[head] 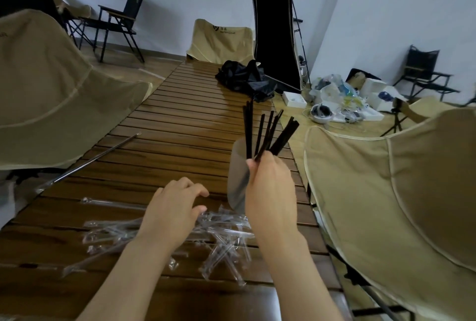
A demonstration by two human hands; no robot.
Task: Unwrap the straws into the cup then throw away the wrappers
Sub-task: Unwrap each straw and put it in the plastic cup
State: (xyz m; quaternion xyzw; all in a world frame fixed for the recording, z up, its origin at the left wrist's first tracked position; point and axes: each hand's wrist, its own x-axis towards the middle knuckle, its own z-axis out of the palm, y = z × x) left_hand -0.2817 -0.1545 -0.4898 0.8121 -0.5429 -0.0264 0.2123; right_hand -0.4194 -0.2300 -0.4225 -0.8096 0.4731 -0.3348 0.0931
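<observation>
Right hand (270, 192) grips the black straws (268, 132) low, fanned above the cup (238, 179). They look light, stiff and slick, so I'd pinch near the bottom. Left hand (172, 210) hovers relaxed, empty, over the wrappers (226, 238) on the table (167, 119); they look flimsy and crinkly, so I'd scoop them as a bunch.

Bare slatted table (164, 125) lies open beyond and left of the cup (238, 179). A metal rod (92, 159) slants across the far left. Clear wrappers (221, 238) litter the near side of the cup. A black bag (244, 80) sits far beyond it.
</observation>
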